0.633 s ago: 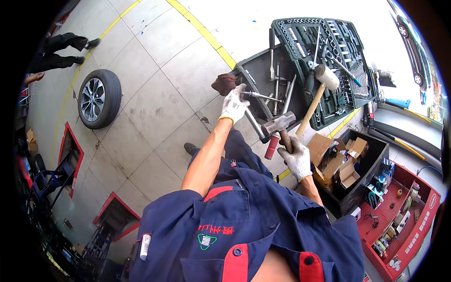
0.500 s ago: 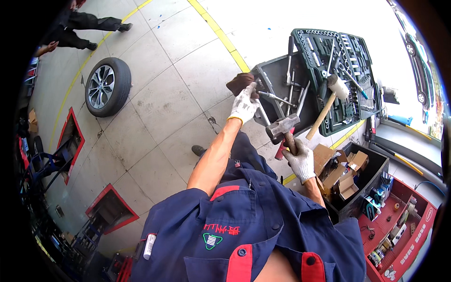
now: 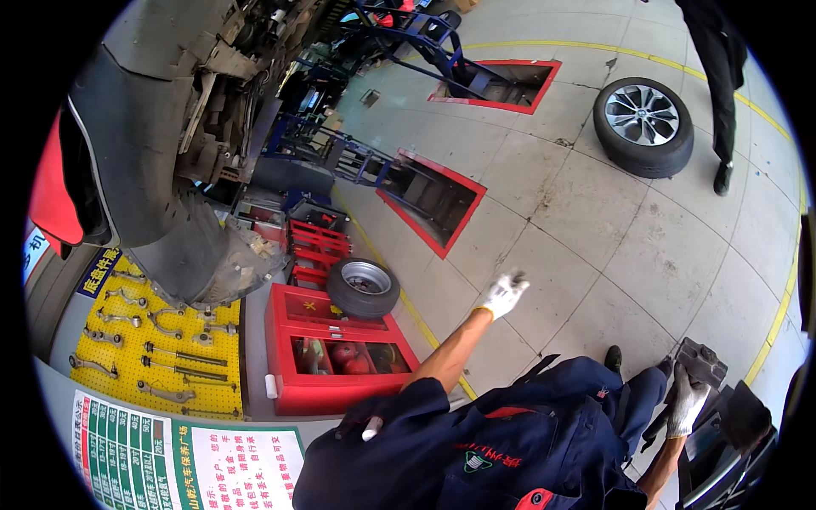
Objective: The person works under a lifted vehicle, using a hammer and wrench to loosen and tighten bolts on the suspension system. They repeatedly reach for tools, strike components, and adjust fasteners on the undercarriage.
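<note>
My right hand (image 3: 685,408), in a white work glove, is closed round a sledgehammer just below its blocky grey steel head (image 3: 702,362). The handle is mostly hidden by the hand and wrist. My left hand (image 3: 505,295), gloved in white too, hangs out over the tiled floor, away from the hammer. Motion blurs its fingers, and nothing shows in it. A dark tool case (image 3: 722,472) lies just right of my right hand, with a dark brown piece (image 3: 750,427) above it.
Behind my left arm stands a red cabinet (image 3: 293,387) with a tyre (image 3: 364,289) against it. Red-edged floor pits (image 3: 442,208) open farther off. A wheel (image 3: 643,127) lies near another person's leg (image 3: 722,93). A raised car (image 3: 161,136) overhangs the left side.
My view has swung left, from the open toolbox toward the cabinet and car. My left hand has left the brown piece at the toolbox. The hammer stays in my right hand.
</note>
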